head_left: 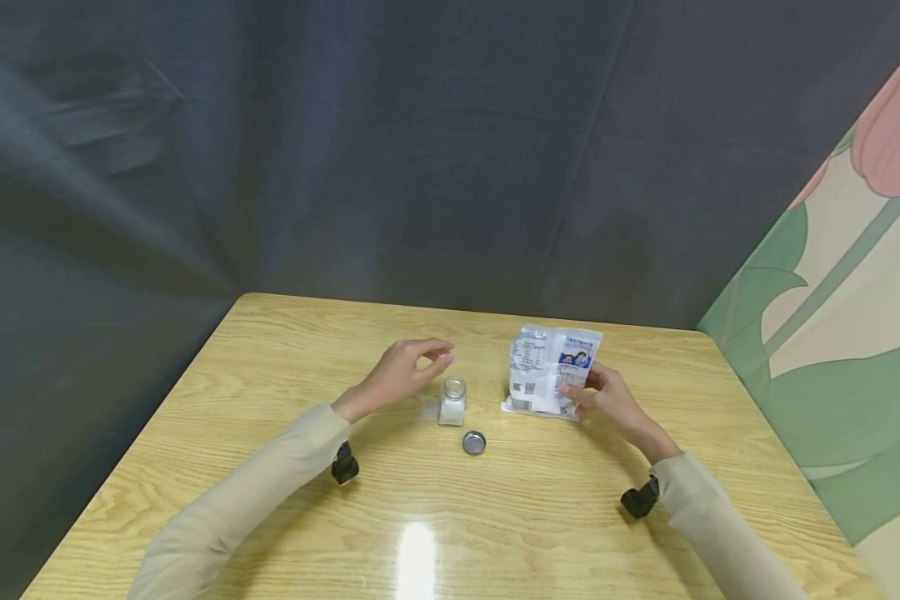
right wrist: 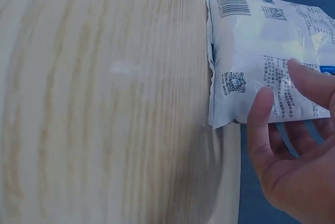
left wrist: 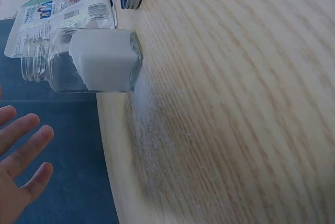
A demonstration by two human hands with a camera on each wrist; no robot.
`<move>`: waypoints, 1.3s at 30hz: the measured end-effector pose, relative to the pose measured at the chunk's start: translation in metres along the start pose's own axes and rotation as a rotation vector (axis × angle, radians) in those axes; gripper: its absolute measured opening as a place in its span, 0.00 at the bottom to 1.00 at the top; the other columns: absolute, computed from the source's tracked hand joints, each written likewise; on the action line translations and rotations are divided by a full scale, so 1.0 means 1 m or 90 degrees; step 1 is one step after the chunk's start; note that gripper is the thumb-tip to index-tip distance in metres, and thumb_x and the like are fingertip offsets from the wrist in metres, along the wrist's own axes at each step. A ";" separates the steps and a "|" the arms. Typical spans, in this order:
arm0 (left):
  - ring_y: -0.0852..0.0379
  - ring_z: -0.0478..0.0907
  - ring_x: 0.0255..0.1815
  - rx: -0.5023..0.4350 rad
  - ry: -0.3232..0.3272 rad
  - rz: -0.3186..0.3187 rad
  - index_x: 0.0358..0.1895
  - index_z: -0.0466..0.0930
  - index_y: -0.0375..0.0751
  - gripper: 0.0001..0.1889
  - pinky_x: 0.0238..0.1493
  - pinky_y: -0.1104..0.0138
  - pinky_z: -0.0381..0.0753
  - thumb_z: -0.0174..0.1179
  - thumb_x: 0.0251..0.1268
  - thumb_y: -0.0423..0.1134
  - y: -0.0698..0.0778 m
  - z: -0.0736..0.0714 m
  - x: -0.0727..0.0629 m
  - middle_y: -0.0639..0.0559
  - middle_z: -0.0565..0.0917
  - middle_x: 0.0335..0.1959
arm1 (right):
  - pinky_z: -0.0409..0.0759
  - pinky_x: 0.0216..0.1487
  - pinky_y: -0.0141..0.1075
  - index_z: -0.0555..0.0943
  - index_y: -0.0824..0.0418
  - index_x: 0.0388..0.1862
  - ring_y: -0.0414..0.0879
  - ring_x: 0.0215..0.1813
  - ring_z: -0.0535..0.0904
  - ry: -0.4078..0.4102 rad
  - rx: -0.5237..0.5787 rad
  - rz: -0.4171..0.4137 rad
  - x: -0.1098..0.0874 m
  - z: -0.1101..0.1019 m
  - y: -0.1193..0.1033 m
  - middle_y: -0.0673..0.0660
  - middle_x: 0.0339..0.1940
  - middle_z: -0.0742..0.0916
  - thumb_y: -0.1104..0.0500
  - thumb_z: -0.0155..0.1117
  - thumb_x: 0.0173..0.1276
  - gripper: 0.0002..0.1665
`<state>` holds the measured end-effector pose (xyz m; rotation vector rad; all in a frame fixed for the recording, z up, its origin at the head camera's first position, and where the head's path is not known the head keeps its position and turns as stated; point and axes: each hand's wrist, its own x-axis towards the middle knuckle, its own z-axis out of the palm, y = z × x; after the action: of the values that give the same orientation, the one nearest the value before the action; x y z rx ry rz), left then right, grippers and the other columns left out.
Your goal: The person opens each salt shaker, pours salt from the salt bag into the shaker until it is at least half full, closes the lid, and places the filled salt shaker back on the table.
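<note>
A small glass jar stands upright and uncapped near the middle of the table, partly filled with white grains. My left hand hovers beside its mouth with loosely extended fingers, holding nothing. In the left wrist view, spilled white grains lie on the wood by the jar's base. To the right, a white printed plastic bag stands on its bottom edge. My right hand holds it by the right side, thumb in front and other fingers partly hidden behind. The jar's metal lid lies on the table just in front of the jar.
The wooden table ends at a dark curtain along the back and left. On the right, a flower-painted panel borders it. Black wrist cameras sit under both forearms.
</note>
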<state>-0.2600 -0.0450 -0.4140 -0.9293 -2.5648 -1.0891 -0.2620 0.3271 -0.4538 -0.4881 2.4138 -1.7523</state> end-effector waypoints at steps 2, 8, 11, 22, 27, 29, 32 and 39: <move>0.58 0.82 0.49 -0.002 -0.001 -0.009 0.59 0.80 0.39 0.18 0.58 0.58 0.79 0.55 0.76 0.46 -0.001 -0.001 -0.002 0.48 0.85 0.53 | 0.84 0.30 0.42 0.71 0.73 0.64 0.47 0.41 0.78 -0.002 0.006 0.001 0.000 0.000 -0.001 0.73 0.50 0.82 0.66 0.67 0.68 0.28; 0.57 0.82 0.50 0.007 0.009 -0.008 0.59 0.81 0.39 0.18 0.58 0.59 0.79 0.54 0.77 0.46 -0.006 -0.003 -0.007 0.48 0.85 0.53 | 0.85 0.31 0.42 0.69 0.73 0.65 0.46 0.42 0.79 -0.002 0.025 0.009 0.000 -0.001 -0.002 0.74 0.52 0.81 0.67 0.68 0.67 0.30; 0.56 0.82 0.50 0.016 0.011 -0.013 0.59 0.81 0.39 0.18 0.58 0.59 0.79 0.53 0.77 0.47 -0.008 -0.005 -0.009 0.49 0.85 0.53 | 0.85 0.32 0.44 0.69 0.73 0.65 0.46 0.42 0.79 0.006 0.016 0.005 -0.001 -0.002 -0.004 0.73 0.51 0.81 0.66 0.68 0.67 0.30; 0.56 0.82 0.50 0.047 0.036 -0.058 0.57 0.82 0.43 0.18 0.55 0.57 0.80 0.52 0.78 0.49 -0.017 -0.014 -0.025 0.52 0.85 0.52 | 0.86 0.34 0.46 0.68 0.72 0.65 0.60 0.50 0.76 0.048 -0.071 -0.018 -0.003 -0.005 -0.007 0.71 0.51 0.79 0.63 0.69 0.67 0.32; 0.54 0.80 0.54 0.024 0.008 -0.072 0.60 0.80 0.44 0.21 0.59 0.55 0.77 0.51 0.77 0.53 -0.018 -0.013 -0.029 0.51 0.85 0.52 | 0.86 0.32 0.44 0.59 0.73 0.67 0.55 0.48 0.74 0.084 -0.059 -0.016 -0.007 -0.002 -0.014 0.71 0.54 0.72 0.64 0.69 0.67 0.37; 0.54 0.79 0.56 0.010 -0.007 -0.080 0.62 0.78 0.44 0.23 0.60 0.53 0.76 0.51 0.77 0.55 -0.018 -0.012 -0.030 0.51 0.84 0.52 | 0.85 0.30 0.42 0.57 0.75 0.64 0.55 0.46 0.73 0.107 -0.064 -0.032 -0.012 0.000 -0.023 0.71 0.53 0.69 0.66 0.68 0.67 0.37; 0.54 0.79 0.56 -0.008 -0.028 -0.088 0.64 0.76 0.45 0.25 0.61 0.51 0.75 0.52 0.75 0.58 -0.016 -0.010 -0.031 0.52 0.84 0.52 | 0.83 0.28 0.36 0.57 0.78 0.56 0.55 0.42 0.72 0.158 -0.094 -0.056 -0.021 0.004 -0.042 0.71 0.47 0.68 0.68 0.69 0.65 0.33; 0.55 0.76 0.58 -0.041 -0.085 -0.104 0.67 0.72 0.45 0.30 0.57 0.53 0.79 0.58 0.70 0.59 -0.012 -0.006 -0.031 0.52 0.81 0.57 | 0.65 0.26 0.29 0.58 0.75 0.42 0.49 0.30 0.65 0.223 -0.143 -0.125 -0.030 0.016 -0.066 0.63 0.33 0.66 0.71 0.70 0.62 0.27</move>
<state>-0.2433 -0.0699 -0.4295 -0.8459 -2.7705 -1.1962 -0.2171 0.3040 -0.3993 -0.4906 2.9185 -1.7772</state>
